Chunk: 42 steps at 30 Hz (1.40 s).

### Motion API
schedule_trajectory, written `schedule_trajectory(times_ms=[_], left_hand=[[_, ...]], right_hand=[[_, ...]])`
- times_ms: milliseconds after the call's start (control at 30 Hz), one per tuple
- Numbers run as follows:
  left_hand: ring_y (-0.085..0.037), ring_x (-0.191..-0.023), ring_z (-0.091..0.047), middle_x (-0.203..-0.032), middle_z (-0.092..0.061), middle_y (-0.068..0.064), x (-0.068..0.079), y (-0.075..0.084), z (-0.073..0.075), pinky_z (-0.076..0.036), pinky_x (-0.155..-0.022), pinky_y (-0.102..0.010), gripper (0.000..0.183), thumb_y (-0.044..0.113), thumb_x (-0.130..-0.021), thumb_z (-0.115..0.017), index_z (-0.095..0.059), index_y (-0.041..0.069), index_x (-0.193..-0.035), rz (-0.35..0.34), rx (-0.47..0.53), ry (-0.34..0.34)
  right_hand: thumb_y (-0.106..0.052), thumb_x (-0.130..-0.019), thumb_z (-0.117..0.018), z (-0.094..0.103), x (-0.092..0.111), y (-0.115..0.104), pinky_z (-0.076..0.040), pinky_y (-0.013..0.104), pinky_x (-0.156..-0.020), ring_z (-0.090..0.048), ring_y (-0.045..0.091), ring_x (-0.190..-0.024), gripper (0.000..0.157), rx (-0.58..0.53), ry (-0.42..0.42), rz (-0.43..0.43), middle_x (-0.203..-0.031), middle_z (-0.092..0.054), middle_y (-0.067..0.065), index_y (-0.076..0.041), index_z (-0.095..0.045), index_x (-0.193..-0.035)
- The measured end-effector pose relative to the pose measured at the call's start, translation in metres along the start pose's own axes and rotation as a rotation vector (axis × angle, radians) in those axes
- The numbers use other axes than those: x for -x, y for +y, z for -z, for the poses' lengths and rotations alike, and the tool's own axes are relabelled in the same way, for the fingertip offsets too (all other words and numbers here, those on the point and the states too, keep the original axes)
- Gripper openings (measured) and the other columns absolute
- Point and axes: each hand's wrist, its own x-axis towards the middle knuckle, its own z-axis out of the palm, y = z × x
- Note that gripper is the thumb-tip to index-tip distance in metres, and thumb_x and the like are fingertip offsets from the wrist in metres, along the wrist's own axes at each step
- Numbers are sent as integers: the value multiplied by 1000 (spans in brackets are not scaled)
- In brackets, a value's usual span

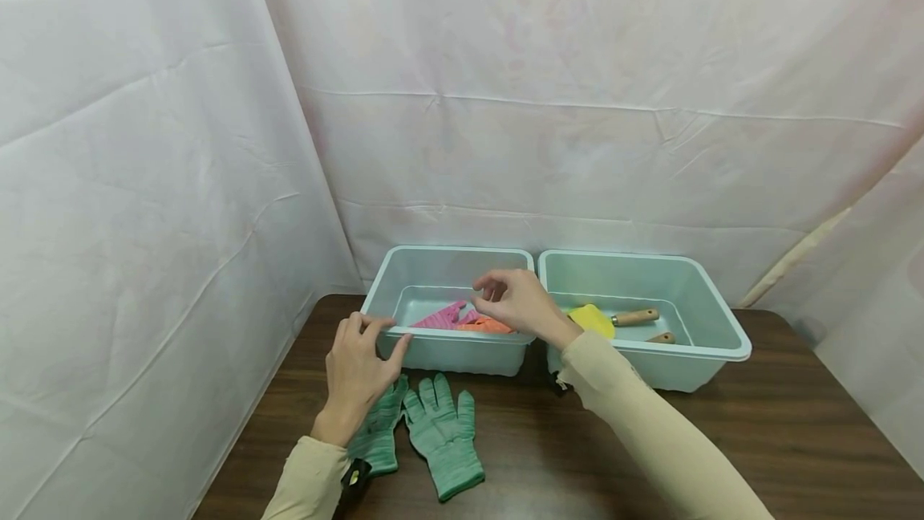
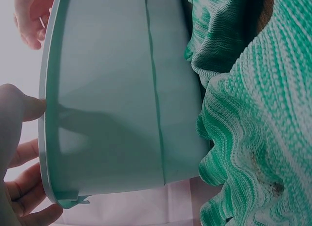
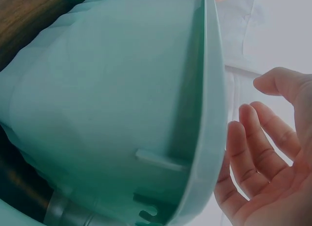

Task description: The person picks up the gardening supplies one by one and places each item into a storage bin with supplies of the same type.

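Note:
My left hand (image 1: 355,367) rests at the front left corner of a pale green plastic bin (image 1: 462,353), its thumb and fingertips spread along the rim. In the left wrist view the thumb touches the bin's rim (image 2: 44,138). Over the same bin's right part hovers my right hand (image 1: 516,303), fingers loosely bent, thumb apart from them and nothing between. Below that hand, inside the bin, lie a striped pink glove (image 1: 440,317) and an orange cloth item (image 1: 487,327), partly hidden by the front rim and hand.
Two green knit gloves (image 1: 443,436) lie on the dark wood table (image 1: 541,456) before the bin. A second pale green bin (image 1: 671,367) stands to the right, holding a yellow item (image 1: 593,319) and wooden handles (image 1: 635,317). White cloth (image 1: 577,159) hangs behind.

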Motion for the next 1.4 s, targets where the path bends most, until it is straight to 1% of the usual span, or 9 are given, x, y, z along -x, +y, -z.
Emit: schedule_trajectory(times_ms=[167, 367, 467, 700, 933, 1033, 1200, 1400], left_hand=[[-36, -88, -60, -98, -60, -14, 1, 0, 1, -52, -51, -47, 34, 40, -87, -87, -81, 13, -107, 3, -1, 3], [-37, -89, -61, -98, -61, -14, 2, 0, 1, -53, -52, -48, 35, 40, -87, -87, -81, 13, -107, 4, -2, 2], [-36, -89, -60, -99, -61, -15, 2, 0, 1, -53, -52, -48, 35, 40, -87, -87, -81, 13, -108, 3, 2, 0], [-36, -87, -60, -99, -61, -15, 2, 0, 1, -51, -50, -46, 34, 40, -87, -87, -81, 13, -108, 4, -3, 5], [-35, -87, -60, -98, -61, -14, 2, -1, 1, -51, -50, -46, 36, 41, -87, -87, -81, 13, -108, 2, -2, 4], [-35, -87, -60, -98, -61, -14, 2, -1, 0, -51, -50, -45, 35, 42, -87, -87, -81, 14, -108, 1, -2, 6], [-35, -87, -60, -98, -60, -14, 3, -2, 0, -51, -51, -46, 35, 41, -87, -87, -81, 13, -108, 4, -1, 3], [-35, -86, -60, -98, -60, -14, 3, -1, 1, -51, -51, -46, 35, 41, -87, -87, -81, 13, -108, 1, 0, 7]], right_hand=[[-25, -96, -77, -1, 4, -1, -56, 28, -70, -67, 11, -80, 20, 17, -1, 3, -89, -73, -4, -12, -79, -111], [-25, -96, -77, 0, 11, 0, -56, 29, -70, -66, 10, -81, 19, -1, -2, -13, -90, -74, -5, -15, -79, -112], [-25, -96, -77, 0, 15, 0, -57, 29, -72, -66, 11, -82, 20, -3, -2, -8, -91, -73, -5, -14, -79, -113], [-24, -95, -80, -5, 21, 1, -57, 29, -70, -66, 11, -80, 17, -23, 2, 15, -89, -73, -7, -17, -80, -111], [-22, -95, -80, -9, 29, -3, -57, 27, -69, -65, 9, -78, 14, -48, 5, 83, -88, -72, -7, -17, -80, -109], [-22, -95, -79, -11, 32, -5, -57, 26, -68, -65, 9, -77, 14, -55, -1, 99, -88, -72, -7, -18, -80, -108], [-22, -95, -79, -12, 35, -8, -57, 26, -69, -65, 9, -77, 14, -59, -3, 105, -88, -72, -8, -16, -80, -108], [-25, -96, -79, -17, 37, -5, -57, 25, -67, -65, 7, -75, 12, -46, -16, 99, -86, -71, -11, -18, -81, -106]])
